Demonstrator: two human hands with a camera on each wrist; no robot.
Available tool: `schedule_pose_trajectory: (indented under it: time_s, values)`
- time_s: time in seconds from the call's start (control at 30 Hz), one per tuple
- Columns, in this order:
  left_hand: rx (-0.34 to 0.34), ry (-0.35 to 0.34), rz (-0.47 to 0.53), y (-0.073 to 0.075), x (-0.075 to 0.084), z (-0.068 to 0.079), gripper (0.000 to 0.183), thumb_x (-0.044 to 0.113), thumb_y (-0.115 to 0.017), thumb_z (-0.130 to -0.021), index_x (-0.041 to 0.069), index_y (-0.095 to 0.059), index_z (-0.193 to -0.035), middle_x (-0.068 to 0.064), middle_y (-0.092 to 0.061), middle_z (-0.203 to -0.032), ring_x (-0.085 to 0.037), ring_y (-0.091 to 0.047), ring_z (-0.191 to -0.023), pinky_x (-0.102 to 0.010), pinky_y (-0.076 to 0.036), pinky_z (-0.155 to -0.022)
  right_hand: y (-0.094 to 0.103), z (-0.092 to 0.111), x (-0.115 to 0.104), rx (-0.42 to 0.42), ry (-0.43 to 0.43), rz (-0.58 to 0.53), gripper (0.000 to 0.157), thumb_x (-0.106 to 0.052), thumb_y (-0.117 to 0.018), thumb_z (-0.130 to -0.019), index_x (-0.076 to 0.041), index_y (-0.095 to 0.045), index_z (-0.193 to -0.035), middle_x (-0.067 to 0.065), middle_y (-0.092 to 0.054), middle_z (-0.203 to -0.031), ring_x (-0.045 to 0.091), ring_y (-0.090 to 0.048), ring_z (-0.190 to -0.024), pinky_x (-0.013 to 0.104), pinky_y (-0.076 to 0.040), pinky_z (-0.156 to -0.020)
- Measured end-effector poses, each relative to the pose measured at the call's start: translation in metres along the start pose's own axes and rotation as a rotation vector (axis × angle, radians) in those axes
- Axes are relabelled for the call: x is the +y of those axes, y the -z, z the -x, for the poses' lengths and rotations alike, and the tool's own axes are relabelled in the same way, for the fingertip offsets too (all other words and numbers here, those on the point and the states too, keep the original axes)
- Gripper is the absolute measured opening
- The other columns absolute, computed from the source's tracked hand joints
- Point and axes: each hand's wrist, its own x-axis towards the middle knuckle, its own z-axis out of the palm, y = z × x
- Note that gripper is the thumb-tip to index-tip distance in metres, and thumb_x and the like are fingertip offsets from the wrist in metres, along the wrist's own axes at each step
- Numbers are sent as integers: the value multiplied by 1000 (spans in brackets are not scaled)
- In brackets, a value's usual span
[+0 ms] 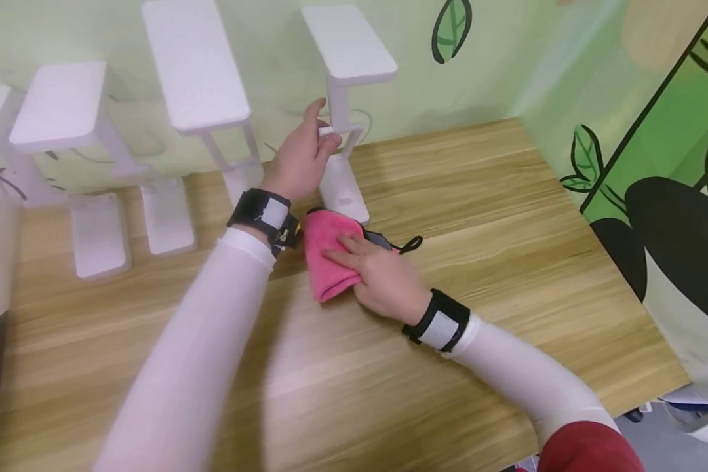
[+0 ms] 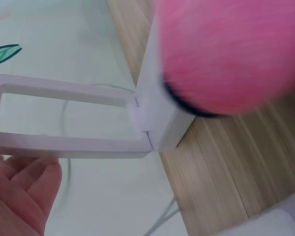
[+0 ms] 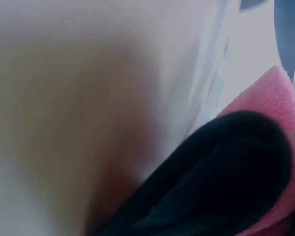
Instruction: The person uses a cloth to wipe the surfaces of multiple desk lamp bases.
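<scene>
A white desk lamp (image 1: 341,187) stands near the wall, its flat head raised on a jointed frame. My left hand (image 1: 301,160) grips the frame arm near its upper joint; in the left wrist view fingers (image 2: 29,187) lie along the open frame (image 2: 71,146). My right hand (image 1: 383,275) holds a folded pink cleaning cloth (image 1: 330,242) with a dark grey side and a black hanging loop. The cloth lies right at the front end of the lamp's base. In the right wrist view the pink cloth (image 3: 265,96) and its dark side fill the lower right.
More white lamps, one with a tall head (image 1: 197,62) and one with a lower head (image 1: 65,105), line the wall to the left. Thin cables run behind them. The wooden table (image 1: 478,216) meets a painted wall (image 1: 478,85) at back and right.
</scene>
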Motion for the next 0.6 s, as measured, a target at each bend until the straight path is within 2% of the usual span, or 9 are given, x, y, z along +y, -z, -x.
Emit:
schedule_pose_trajectory:
  time_s: [0.07, 0.13, 0.27, 0.37, 0.43, 0.53, 0.57, 0.6]
  values:
    - [8, 8, 5, 3, -1, 3, 73, 37, -44, -116, 10, -4, -172, -16, -48, -162, -29, -51, -145, -39, -37, -121, -10, 7, -10, -25, 46, 11, 70, 3, -57, -88, -19, -60, -154, 16, -47, -163, 34, -42, -152, 50, -44, -116]
    - [12, 16, -13, 7, -2, 7, 77, 42, -41, -116, 12, 3, -172, -13, -40, -168, -28, -42, -152, -38, -31, -124, -18, 15, -19, -60, 96, 33, 68, 0, -60, -90, -20, -60, -154, 15, -45, -164, 37, -40, -153, 51, -43, -117]
    - [-22, 24, -41, 12, -6, 14, 79, 49, -35, -115, 14, 7, -171, -5, -28, -174, -23, -31, -157, -35, -24, -127, -32, 32, -30, -157, 200, 108, 71, -3, -63, -92, -23, -54, -159, 15, -33, -171, 42, -28, -158, 48, -29, -126]
    - [-59, 17, -52, 14, -11, 17, 77, 50, -32, -116, 12, 5, -171, -5, -20, -175, -23, -26, -159, -34, -21, -128, -39, 41, -32, -255, 266, 176, 75, -6, -61, -96, -24, -41, -166, 14, -18, -176, 40, -14, -162, 49, -14, -130]
    - [-92, 16, -54, 16, -15, 18, 75, 49, -31, -116, 10, 2, -171, -8, -15, -176, -24, -21, -160, -34, -15, -129, -41, 45, -30, -302, 305, 211, 75, -14, -61, -101, -24, -32, -170, 14, -10, -178, 36, -7, -163, 51, -7, -130]
    - [-142, 17, -85, 17, -20, 20, 73, 49, -29, -116, 7, -5, -171, -13, -17, -175, -29, -20, -161, -38, -13, -130, -35, 44, -24, -379, 348, 210, 78, -38, -62, -106, -24, -23, -172, 13, -2, -179, 34, 0, -164, 52, -5, -130]
    - [-154, 16, -101, 18, -22, 20, 72, 49, -28, -117, 6, -10, -171, -16, -21, -174, -31, -23, -160, -40, -15, -130, -30, 42, -21, -408, 349, 178, 79, -46, -61, -106, -25, -23, -172, 12, -2, -179, 34, 0, -164, 51, -6, -130]
    - [-166, 17, -116, 19, -24, 21, 70, 49, -28, -117, 5, -17, -170, -20, -35, -169, -32, -31, -158, -43, -20, -129, -23, 37, -18, -435, 354, 130, 80, -52, -61, -106, -24, -25, -171, 12, -4, -179, 34, -2, -164, 50, -9, -131]
